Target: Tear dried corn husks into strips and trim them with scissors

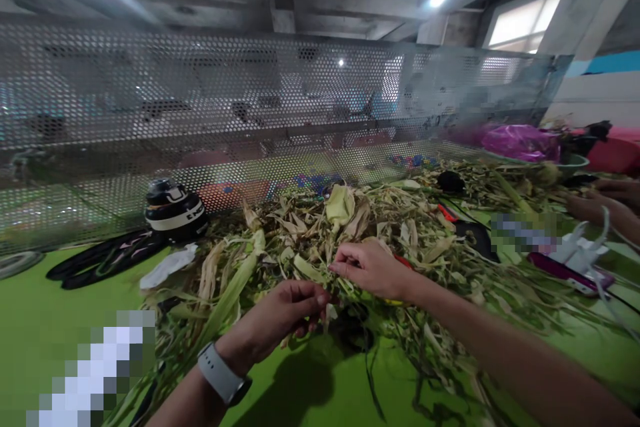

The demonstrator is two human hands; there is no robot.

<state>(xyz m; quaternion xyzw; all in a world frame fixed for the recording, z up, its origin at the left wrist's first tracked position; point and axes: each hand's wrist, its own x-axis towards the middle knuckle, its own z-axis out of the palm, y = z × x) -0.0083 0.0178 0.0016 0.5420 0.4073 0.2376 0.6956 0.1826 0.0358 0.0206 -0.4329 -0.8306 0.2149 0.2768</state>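
Observation:
My left hand [293, 310], with a pale watch strap [225, 373] on the wrist, is closed in a pinch low over the front of the pile. Thin green plant bits [334, 303] show beside its fingertips, but what it grips is too small to make out. Just above and to the right, my right hand [370, 270] also pinches thumb against fingers; whatever is between them cannot be made out. Under and around both hands spreads a heap of dry corn husks and leaves [295, 220]. A dark round object [355, 327] lies below the hands, partly covered by strands.
A perforated metal screen [250, 100] rises behind the green table [280, 393]. At left stand a black, white-banded container [175, 213] and a white crumpled piece [170, 267]. On the right are a purple bag [523, 142], a purple phone-like object [570, 273] and another person's hands [595, 203].

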